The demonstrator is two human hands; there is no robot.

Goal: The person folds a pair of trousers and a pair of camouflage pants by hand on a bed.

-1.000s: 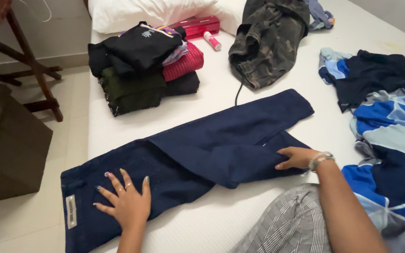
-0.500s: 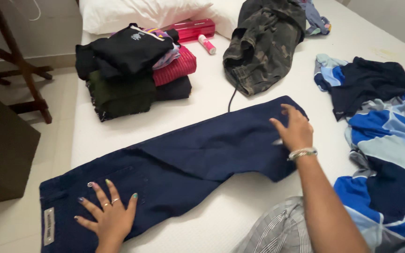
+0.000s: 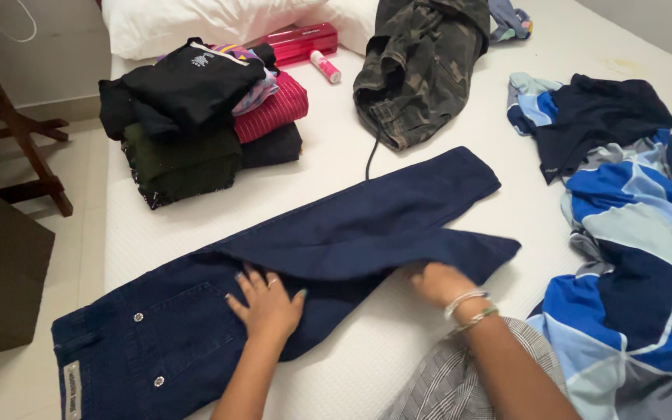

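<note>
Dark blue jeans (image 3: pixel 351 225) lie stretched across the white bed (image 3: pixel 328 163), waistband at the lower left, legs toward the right. My left hand (image 3: pixel 267 306) rests flat on the seat of the jeans, fingers spread. My right hand (image 3: pixel 439 281) grips the edge of the near leg, whose fabric is lifted a little off the mattress; bracelets sit on that wrist. The other leg lies flat behind it.
A stack of folded clothes (image 3: pixel 196 109) sits at the back left, with a red box (image 3: pixel 299 40) and a small tube (image 3: pixel 325 67) behind. Camouflage trousers (image 3: pixel 418 62) lie at the back, blue patterned clothes (image 3: pixel 631 210) on the right. A wooden stand (image 3: pixel 9 132) stands on the floor.
My right hand came back from the far leg end to the near leg and took hold of its edge. My left hand slid right from the waistband to the seat.
</note>
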